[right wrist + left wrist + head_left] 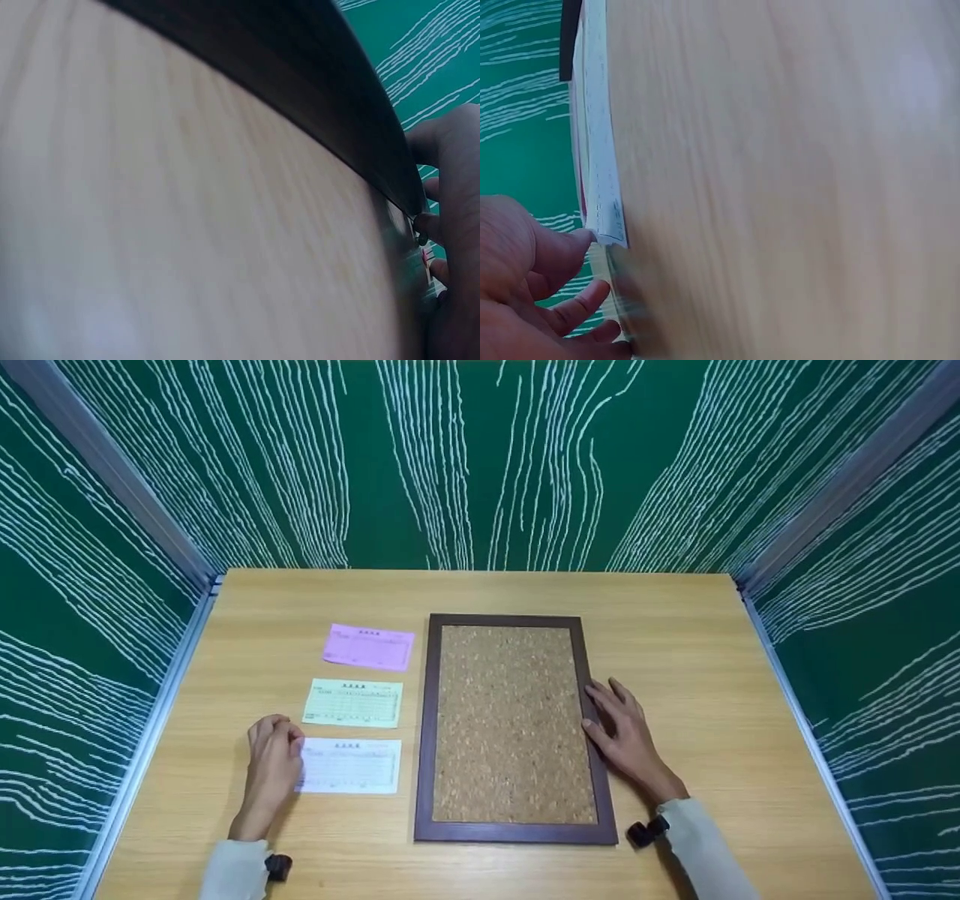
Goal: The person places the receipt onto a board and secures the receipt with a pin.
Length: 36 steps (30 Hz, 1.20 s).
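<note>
Three printed paper slips lie in a column left of centre in the head view: a pink slip (369, 648) at the back, a pale green slip (352, 703) in the middle and a white slip (351, 766) in front. My left hand (271, 761) pinches the white slip's left edge; in the left wrist view the thumb (559, 247) meets that slip's end. To their right lies a cork board (517, 727) in a dark brown frame. My right hand (626, 731) rests its spread fingertips against the frame's right side (300, 82).
The wooden table (697, 660) carries all these things. Green panels (480, 465) with wavy white lines stand at the back and both sides, joined by metal posts (112, 472). Dark wrist devices (279, 868) sit by both sleeves.
</note>
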Tool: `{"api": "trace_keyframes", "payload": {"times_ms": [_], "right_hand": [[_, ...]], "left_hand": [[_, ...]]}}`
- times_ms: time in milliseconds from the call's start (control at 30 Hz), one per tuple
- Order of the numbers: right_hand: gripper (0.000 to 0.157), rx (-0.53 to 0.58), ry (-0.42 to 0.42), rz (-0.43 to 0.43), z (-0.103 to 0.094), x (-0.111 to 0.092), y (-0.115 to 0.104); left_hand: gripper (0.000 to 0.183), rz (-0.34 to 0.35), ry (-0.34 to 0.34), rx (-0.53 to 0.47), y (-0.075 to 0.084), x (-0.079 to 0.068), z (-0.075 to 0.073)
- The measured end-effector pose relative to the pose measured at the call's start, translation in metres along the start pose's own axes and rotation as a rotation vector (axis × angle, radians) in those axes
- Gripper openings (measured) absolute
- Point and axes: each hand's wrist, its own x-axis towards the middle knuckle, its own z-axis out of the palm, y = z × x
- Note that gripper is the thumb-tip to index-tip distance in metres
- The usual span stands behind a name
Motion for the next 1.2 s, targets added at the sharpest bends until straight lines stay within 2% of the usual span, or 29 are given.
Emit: {"api": "trace_keyframes", "payload": {"times_ms": [333,600,767,1200], "right_hand": [[0.059,0.003,0.003,0.002,-0.001,0.0,-0.001],[0.059,-0.007,0.001,-0.007,0.0,0.0,-0.001],[0.06,-0.004,-0.003,0.006,0.0,0.0,-0.003],[0.059,-0.01,0.009,-0.018,0.001,0.0,0.0]], "left_hand": [[0.009,-0.006,0.037,0.023,0.01,-0.005,-0.009],[0.008,0.024,0.044,0.011,0.009,-0.006,-0.013],[0.012,0.057,0.04,-0.015,0.007,-0.005,-0.013],[0.019,0.028,0.007,-0.046,0.01,-0.005,-0.014]]}}
